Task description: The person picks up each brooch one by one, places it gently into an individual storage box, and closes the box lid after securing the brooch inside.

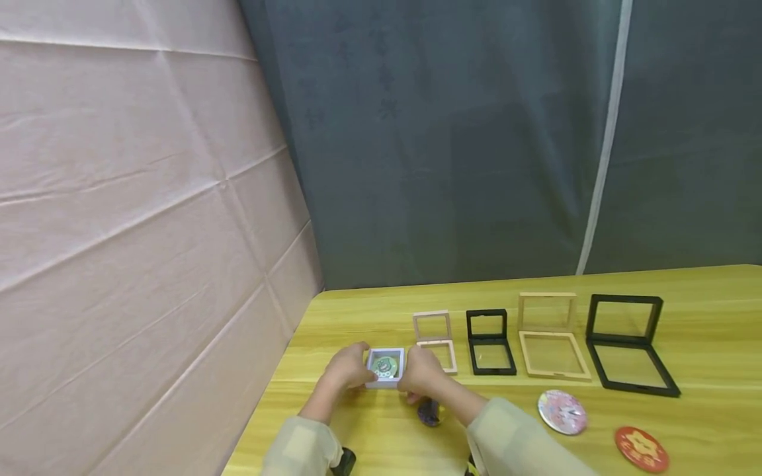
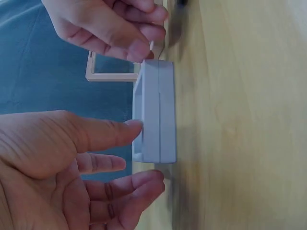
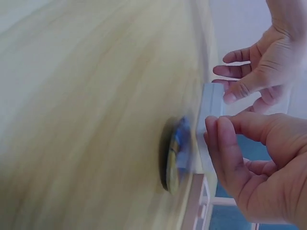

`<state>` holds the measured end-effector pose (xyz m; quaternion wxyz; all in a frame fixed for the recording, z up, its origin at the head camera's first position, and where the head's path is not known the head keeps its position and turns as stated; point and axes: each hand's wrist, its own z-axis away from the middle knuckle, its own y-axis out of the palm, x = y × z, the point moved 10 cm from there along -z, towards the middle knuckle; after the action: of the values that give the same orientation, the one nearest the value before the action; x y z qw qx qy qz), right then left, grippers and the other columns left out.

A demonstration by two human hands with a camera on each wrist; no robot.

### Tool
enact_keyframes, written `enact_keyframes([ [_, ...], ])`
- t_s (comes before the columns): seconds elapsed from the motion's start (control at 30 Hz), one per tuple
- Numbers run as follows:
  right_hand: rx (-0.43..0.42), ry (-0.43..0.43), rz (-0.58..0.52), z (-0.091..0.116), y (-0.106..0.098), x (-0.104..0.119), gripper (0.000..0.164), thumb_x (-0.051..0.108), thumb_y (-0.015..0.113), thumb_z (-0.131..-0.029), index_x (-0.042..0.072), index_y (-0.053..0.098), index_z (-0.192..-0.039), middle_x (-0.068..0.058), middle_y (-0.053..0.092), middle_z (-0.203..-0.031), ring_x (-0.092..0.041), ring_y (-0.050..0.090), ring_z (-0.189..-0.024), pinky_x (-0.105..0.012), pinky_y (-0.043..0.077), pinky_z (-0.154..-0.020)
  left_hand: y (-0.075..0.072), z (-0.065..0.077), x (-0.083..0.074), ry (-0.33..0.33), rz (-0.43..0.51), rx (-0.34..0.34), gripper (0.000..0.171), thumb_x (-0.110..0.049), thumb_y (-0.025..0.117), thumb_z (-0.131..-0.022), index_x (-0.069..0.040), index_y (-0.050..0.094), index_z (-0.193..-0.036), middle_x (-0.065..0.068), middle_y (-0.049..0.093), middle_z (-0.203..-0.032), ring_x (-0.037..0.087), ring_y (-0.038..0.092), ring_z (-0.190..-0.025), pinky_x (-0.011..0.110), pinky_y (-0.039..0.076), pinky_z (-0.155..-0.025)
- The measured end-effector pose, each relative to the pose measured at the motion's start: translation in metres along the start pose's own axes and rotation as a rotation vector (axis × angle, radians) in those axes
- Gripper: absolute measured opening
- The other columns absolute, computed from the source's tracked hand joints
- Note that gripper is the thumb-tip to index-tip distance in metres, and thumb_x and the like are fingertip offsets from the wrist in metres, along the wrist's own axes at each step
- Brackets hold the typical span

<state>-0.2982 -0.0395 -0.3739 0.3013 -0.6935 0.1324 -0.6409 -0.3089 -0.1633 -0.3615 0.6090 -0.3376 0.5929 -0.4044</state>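
Note:
A small closed white display case point(image 1: 381, 383) lies on the table, and a round green badge point(image 1: 383, 365) with a cartoon figure shows through its clear window. My left hand point(image 1: 348, 367) holds the case's left side; in the left wrist view its thumb rests on the upper rim and the fingers point(image 2: 144, 184) curve by the end. At the opposite edge, my right hand point(image 1: 423, 371) pinches the case with its fingertips. Just below the right hand lies a dark round badge point(image 1: 427, 414), partly covered; it looks blurred in the right wrist view.
Right of the case, several opened frames stand in a row: a pink one point(image 1: 448, 342), a small black one point(image 1: 491, 340), a beige one point(image 1: 556, 334) and a larger black one point(image 1: 639, 342). Nearer me lie a pink badge point(image 1: 562, 412) and a red badge point(image 1: 641, 449).

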Motion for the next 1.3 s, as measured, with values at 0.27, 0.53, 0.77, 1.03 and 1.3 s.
enact_keyframes([
  [0.27, 0.074, -0.044, -0.064, 0.018, -0.018, -0.005, 0.025, -0.008, 0.063, -0.065, 0.003, 0.05, -0.047, -0.005, 0.051, -0.042, -0.014, 0.055, -0.035, -0.026, 0.048, -0.041, -0.015, 0.013, -0.017, 0.053, 0.026, -0.062, 0.032, -0.02, 0.073, -0.073, 0.001, 0.057, -0.092, 0.009, 0.059, -0.08, 0.02, 0.052, -0.065, 0.034, 0.044, -0.058],
  [0.53, 0.08, -0.038, -0.033, 0.032, -0.039, -0.019, 0.033, -0.009, 0.066, -0.067, 0.007, 0.045, -0.046, -0.003, 0.051, -0.043, -0.01, 0.052, -0.035, -0.025, 0.048, -0.042, 0.022, 0.026, -0.051, 0.194, 0.241, 0.258, 0.018, -0.012, 0.071, -0.076, -0.006, 0.053, -0.074, 0.0, 0.05, -0.057, 0.01, 0.046, -0.045, 0.024, 0.041, -0.045],
  [0.77, 0.079, 0.031, -0.021, 0.039, -0.041, -0.034, 0.026, -0.01, 0.069, -0.065, 0.001, 0.051, -0.049, -0.008, 0.056, -0.046, -0.015, 0.056, -0.038, -0.026, 0.049, -0.043, 0.055, 0.036, -0.068, 0.2, 0.199, 0.345, 0.017, -0.008, 0.071, -0.075, -0.006, 0.054, -0.077, 0.007, 0.056, -0.057, 0.013, 0.051, -0.043, 0.024, 0.044, -0.042],
  [1.03, 0.106, 0.031, -0.041, 0.044, -0.03, -0.037, 0.024, -0.009, 0.071, -0.064, -0.001, 0.053, -0.052, -0.007, 0.056, -0.047, -0.014, 0.057, -0.039, -0.025, 0.048, -0.042, 0.071, 0.037, -0.079, 0.219, 0.146, 0.327, 0.024, -0.001, 0.074, -0.069, -0.002, 0.052, -0.079, 0.002, 0.051, -0.063, 0.013, 0.052, -0.043, 0.022, 0.045, -0.042],
  [1.3, 0.118, 0.007, -0.064, 0.046, -0.028, -0.034, 0.018, -0.014, 0.067, -0.063, -0.002, 0.055, -0.058, -0.008, 0.055, -0.054, -0.015, 0.058, -0.04, -0.025, 0.048, -0.042, 0.075, 0.037, -0.08, 0.23, 0.164, 0.324, 0.024, 0.006, 0.071, -0.068, -0.003, 0.052, -0.079, 0.002, 0.05, -0.058, 0.012, 0.051, -0.043, 0.021, 0.045, -0.043],
])
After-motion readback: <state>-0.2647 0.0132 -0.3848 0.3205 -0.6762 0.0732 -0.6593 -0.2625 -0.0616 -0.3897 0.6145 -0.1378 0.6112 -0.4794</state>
